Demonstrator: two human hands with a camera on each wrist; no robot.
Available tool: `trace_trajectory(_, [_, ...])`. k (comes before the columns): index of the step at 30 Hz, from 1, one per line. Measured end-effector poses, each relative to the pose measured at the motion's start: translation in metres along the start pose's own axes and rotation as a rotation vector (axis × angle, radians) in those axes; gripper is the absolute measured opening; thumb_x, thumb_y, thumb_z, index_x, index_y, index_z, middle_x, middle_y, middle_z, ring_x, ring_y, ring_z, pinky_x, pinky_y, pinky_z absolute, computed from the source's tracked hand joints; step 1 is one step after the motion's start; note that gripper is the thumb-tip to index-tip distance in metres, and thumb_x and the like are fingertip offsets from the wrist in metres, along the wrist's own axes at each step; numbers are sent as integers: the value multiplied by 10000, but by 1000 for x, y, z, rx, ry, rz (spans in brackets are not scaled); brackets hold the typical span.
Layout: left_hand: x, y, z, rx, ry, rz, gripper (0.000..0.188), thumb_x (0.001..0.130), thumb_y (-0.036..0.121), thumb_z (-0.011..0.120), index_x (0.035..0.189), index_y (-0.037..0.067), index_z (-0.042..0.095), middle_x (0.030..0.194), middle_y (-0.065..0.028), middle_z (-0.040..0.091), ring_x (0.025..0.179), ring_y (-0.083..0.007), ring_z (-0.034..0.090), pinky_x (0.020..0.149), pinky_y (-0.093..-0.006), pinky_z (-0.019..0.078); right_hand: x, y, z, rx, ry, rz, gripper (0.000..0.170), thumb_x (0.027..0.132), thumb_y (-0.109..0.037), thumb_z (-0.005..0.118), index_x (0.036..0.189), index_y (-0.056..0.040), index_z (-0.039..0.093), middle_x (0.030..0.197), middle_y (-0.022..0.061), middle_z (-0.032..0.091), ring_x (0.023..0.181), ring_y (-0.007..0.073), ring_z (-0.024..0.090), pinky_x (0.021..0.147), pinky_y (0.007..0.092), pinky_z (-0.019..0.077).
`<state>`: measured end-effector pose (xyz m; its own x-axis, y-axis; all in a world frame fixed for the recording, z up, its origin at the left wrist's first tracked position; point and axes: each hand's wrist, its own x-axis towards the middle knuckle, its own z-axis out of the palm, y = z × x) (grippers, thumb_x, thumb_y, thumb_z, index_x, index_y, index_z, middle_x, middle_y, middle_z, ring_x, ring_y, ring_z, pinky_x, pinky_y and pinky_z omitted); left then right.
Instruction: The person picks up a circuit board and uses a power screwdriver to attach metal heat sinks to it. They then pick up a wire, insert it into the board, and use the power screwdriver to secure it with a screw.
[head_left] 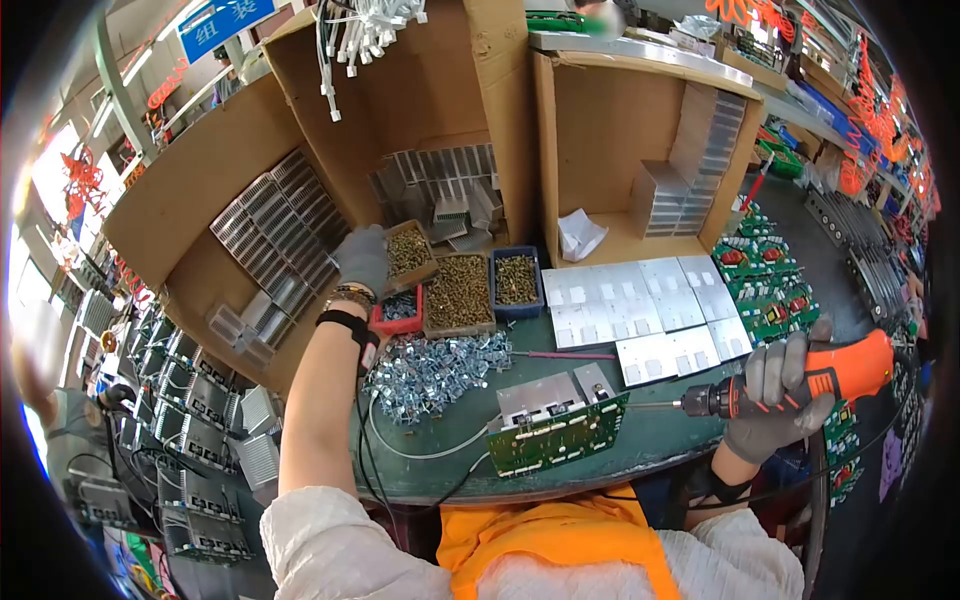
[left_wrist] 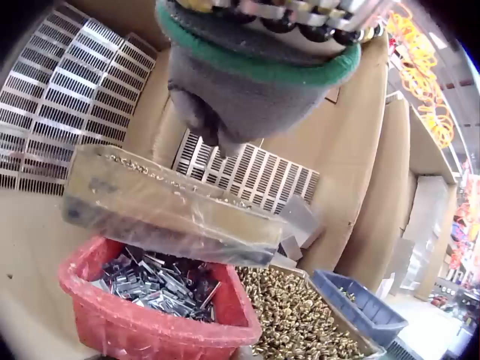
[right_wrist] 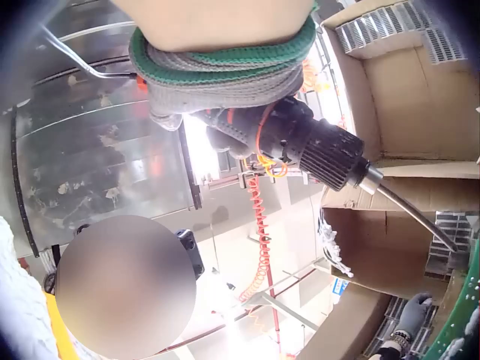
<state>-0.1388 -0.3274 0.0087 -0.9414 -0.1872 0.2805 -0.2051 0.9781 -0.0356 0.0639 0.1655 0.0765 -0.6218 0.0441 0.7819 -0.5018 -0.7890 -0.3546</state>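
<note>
My gloved left hand (head_left: 362, 258) is at the edge of a small box of brass-coloured screws (head_left: 408, 250). That box (left_wrist: 172, 210) sits tilted above a red bin (left_wrist: 161, 322) of metal pieces in the left wrist view. The left fingertips point down behind its rim, partly hidden. My gloved right hand (head_left: 780, 390) grips an orange and black power drill (head_left: 845, 370), its long bit pointing left. Near the bit's tip, a green circuit board (head_left: 560, 435) with metal heat sinks (head_left: 540, 395) stands on edge at the table front.
Silvery clips (head_left: 435, 375) lie heaped mid-table, beside more screws in a larger box (head_left: 458, 290) and a blue bin (head_left: 516, 280). Metal plates (head_left: 600, 300) lie at right. Cardboard boxes (head_left: 640, 130) holding heat sinks line the back. A white cable (head_left: 420, 455) runs along the front.
</note>
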Motion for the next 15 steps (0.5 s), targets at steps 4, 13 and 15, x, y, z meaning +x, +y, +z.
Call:
trace_trajectory(4, [-5, -24, 6, -161, -12, -105, 221, 904, 228, 566, 1072, 109, 648, 1055, -142, 670, 1000, -335, 633, 830, -420, 516, 5, 4, 18, 54, 24, -21, 784, 668, -64, 702, 1372, 11, 367, 735, 78, 531, 508, 159, 526, 418, 300, 403])
trace_trajectory(13, [-107, 39, -49, -1103, 231, 231, 184, 867, 66, 649, 1051, 53, 645, 918, -74, 675, 838, -167, 632, 735, -301, 503, 9, 17, 40, 168, 25, -36, 821, 598, -53, 683, 1356, 8, 374, 675, 69, 505, 466, 157, 508, 404, 285, 395])
trace_trajectory(15, [-176, 75, -69, -1420, 9, 211, 212, 859, 53, 676, 1067, 26, 646, 899, -26, 661, 798, -115, 599, 739, -257, 495, 6, 25, 47, 189, 56, -49, 813, 594, -50, 675, 1349, 6, 379, 675, 72, 509, 466, 158, 510, 404, 286, 396])
